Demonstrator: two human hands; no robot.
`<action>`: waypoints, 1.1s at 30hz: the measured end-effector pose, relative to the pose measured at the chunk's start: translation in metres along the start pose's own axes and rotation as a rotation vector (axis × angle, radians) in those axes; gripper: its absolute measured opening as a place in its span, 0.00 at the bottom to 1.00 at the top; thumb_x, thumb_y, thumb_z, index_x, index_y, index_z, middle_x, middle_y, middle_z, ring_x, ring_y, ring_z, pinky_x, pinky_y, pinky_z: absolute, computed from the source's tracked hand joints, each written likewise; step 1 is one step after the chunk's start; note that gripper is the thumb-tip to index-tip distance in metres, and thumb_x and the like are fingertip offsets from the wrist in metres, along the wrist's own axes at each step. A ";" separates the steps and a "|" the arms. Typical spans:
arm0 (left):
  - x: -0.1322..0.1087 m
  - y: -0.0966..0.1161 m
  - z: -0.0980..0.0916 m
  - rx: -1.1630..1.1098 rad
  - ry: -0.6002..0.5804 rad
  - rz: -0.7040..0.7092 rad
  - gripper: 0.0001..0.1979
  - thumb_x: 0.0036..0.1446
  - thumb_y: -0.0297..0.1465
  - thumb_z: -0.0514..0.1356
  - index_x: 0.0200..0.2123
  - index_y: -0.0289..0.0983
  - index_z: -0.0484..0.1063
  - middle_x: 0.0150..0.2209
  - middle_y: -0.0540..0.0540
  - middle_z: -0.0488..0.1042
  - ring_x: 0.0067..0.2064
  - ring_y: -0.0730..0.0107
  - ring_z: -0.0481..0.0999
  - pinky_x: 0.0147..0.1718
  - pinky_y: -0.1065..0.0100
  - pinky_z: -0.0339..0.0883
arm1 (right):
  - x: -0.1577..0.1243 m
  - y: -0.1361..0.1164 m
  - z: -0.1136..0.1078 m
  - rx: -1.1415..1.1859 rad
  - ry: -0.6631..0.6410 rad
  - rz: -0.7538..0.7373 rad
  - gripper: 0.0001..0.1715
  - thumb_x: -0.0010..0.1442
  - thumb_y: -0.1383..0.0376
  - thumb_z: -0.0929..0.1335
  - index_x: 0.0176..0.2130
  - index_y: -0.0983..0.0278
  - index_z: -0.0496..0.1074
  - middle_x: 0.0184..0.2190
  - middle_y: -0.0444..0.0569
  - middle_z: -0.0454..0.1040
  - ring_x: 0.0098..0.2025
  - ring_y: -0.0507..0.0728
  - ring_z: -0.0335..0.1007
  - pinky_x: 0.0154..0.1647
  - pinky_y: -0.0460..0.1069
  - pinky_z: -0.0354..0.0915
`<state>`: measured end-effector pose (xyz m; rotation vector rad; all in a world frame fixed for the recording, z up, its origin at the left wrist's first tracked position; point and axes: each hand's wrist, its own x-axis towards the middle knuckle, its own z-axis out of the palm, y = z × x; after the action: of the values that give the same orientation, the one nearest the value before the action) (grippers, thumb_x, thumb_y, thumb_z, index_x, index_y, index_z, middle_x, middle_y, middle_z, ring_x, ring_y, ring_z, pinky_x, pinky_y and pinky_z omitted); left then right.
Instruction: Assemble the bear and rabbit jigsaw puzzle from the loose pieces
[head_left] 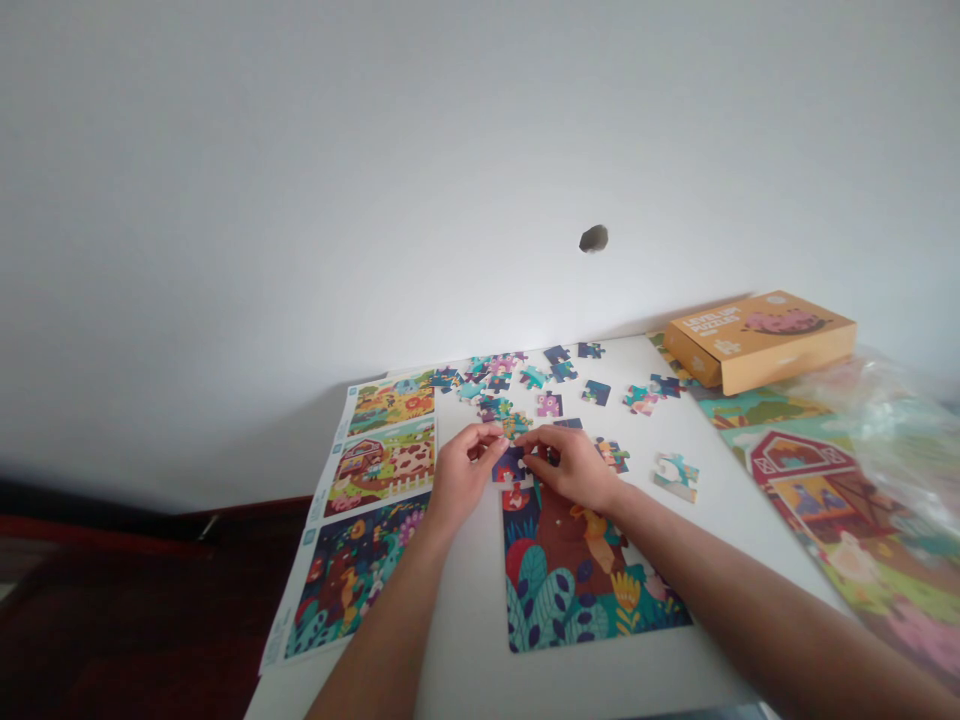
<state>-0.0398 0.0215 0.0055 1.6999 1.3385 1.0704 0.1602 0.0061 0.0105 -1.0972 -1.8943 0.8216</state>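
It looks like a home, with a jigsaw puzzle [555,590] on a table [466,620] against a white wall [375,200].

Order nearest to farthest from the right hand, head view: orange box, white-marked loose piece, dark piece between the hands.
1. Dark piece: at the right hand, on its left.
2. White-marked loose piece: to its right.
3. Orange box: farther right, toward the back.

A person's bare left forearm [394,615] and right forearm [720,575] angle inward, bringing the left hand [463,468] and right hand [574,465] close together. Fingertips nearly meet, fingers bent, each thumb drawn near its index finger; the right hand's back faces upward.
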 end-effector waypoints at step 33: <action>-0.002 -0.002 -0.003 0.403 -0.197 0.201 0.09 0.60 0.28 0.59 0.43 0.38 0.77 0.38 0.47 0.76 0.32 0.72 0.72 0.35 0.70 0.67 | 0.000 0.015 0.006 -0.368 -0.047 -0.113 0.15 0.60 0.71 0.70 0.47 0.61 0.77 0.40 0.52 0.73 0.45 0.59 0.67 0.50 0.53 0.64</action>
<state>-0.0435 0.0201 0.0041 2.2126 1.3399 0.7447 0.1615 0.0114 -0.0047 -1.1807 -2.1822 0.4484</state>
